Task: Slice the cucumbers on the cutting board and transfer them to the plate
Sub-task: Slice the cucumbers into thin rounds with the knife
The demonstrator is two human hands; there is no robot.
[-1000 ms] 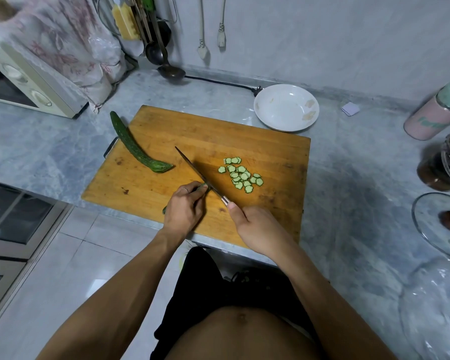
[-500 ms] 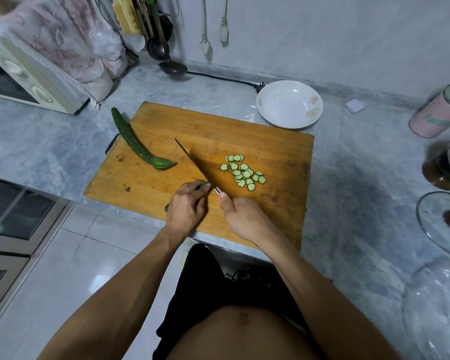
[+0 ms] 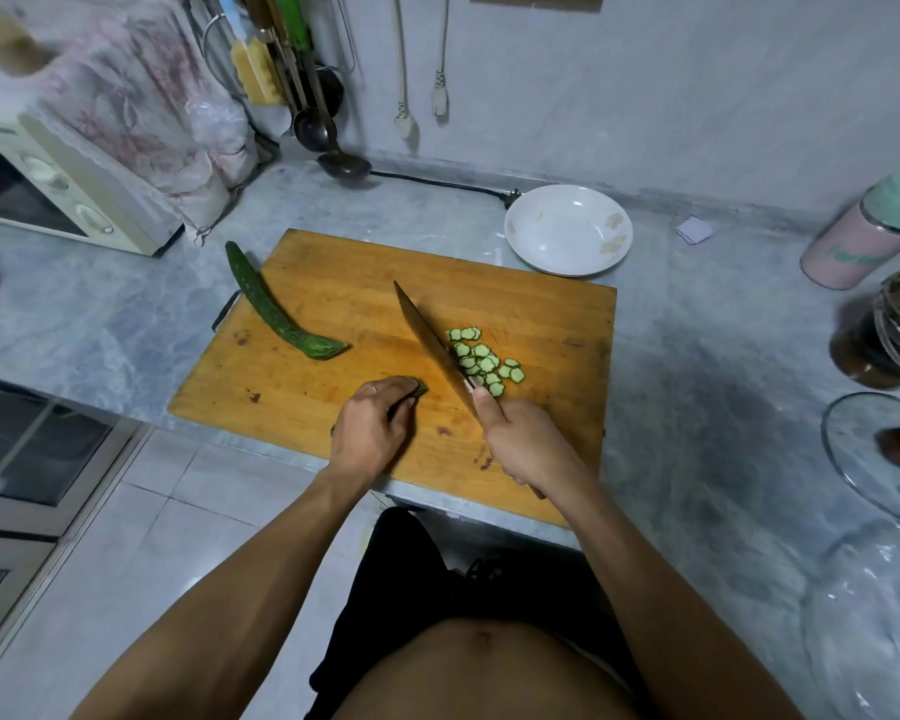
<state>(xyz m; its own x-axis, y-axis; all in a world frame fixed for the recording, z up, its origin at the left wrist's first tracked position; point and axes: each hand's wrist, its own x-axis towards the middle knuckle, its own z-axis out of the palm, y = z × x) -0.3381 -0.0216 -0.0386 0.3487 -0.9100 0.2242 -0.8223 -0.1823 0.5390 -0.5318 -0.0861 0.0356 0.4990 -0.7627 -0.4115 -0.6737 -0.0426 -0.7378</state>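
The left hand (image 3: pixel 370 433) lies knuckles-up on the rectangular, honey-coloured wooden cutting board (image 3: pixel 333 402), its fingers curled down over the short dark-green stub of the cucumber being cut (image 3: pixel 420 390); only the stub's cut end peeks out past the fingertips, and a sliver of green shows at the heel of the hand. The right hand (image 3: pixel 523 441) is wrapped round the handle of a long, dark-bladed kitchen knife (image 3: pixel 434 345), thumb laid along the top near the blade's base. The blade runs away from this hand, up and to the left, passing just right of the left hand's fingertips without touching the stub; whether its edge rests on the board cannot be told.

Immediately beyond the right hand's thumb, against the right side of the blade, lies a loose heap of thin, pale-green scalloped cucumber slices (image 3: pixel 484 362), overlapping one another on the board. Well beyond the left hand and to its left lies a whole, curved, dark-green cucumber (image 3: pixel 276 314), its far tip hanging over the board's far left corner onto the grey marbled stone counter (image 3: pixel 100 324).

Far beyond the right hand, just off the board's far right corner, a round white shallow plate (image 3: pixel 567 230) sits on the counter with no slices in it. To the right of the right hand, well apart, a glass pot lid with a dark knob (image 3: pixel 884 454) lies on the counter.
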